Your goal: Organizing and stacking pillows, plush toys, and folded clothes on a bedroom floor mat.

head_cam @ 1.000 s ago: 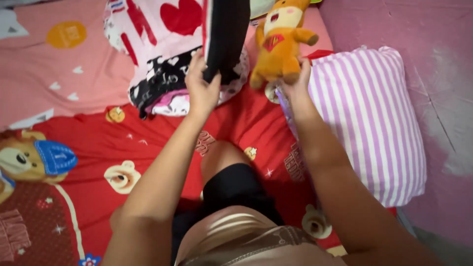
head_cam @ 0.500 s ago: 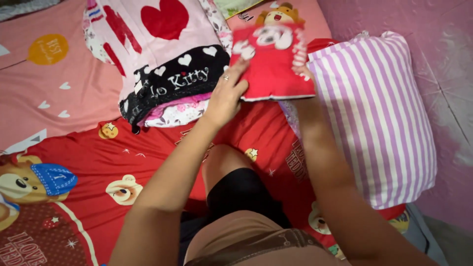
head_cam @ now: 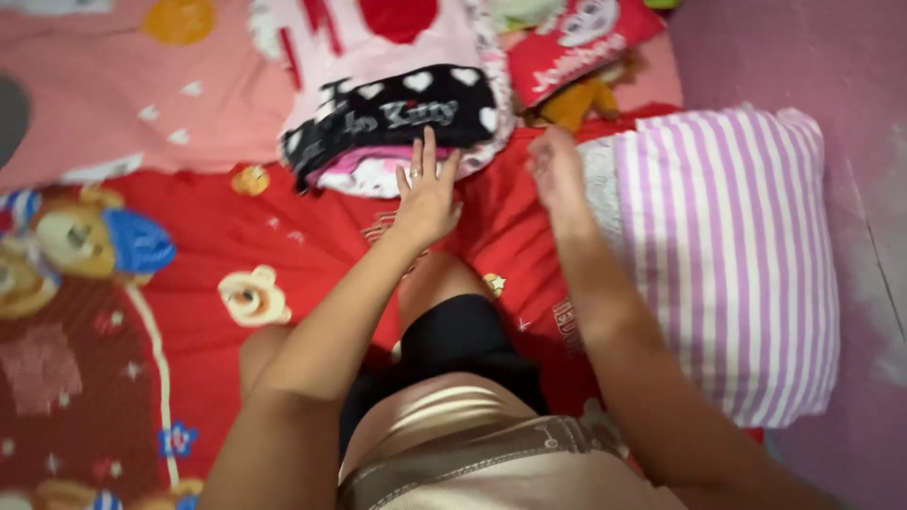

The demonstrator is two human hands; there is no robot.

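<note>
My left hand [head_cam: 427, 194] hovers over the red bedsheet [head_cam: 312, 246], fingers spread and empty, just below a pink and black pillow [head_cam: 392, 90]. A ring shows on one finger. My right hand [head_cam: 556, 170] is also empty, loosely open, beside the left edge of a purple and white striped pillow [head_cam: 723, 255]. A small red cushion [head_cam: 576, 42] with a cartoon print lies at the top, resting over an orange plush toy [head_cam: 581, 99] that is partly hidden under it.
The red bedsheet carries bear prints [head_cam: 80, 246], and a pink sheet [head_cam: 123, 85] lies at the upper left. A pink wall [head_cam: 831, 66] borders the bed on the right. My knee and black shorts [head_cam: 453, 340] fill the lower middle.
Both hands have let go of the small red cushion, which now lies at the top over the orange plush toy. The hands have drawn back toward me, empty.
</note>
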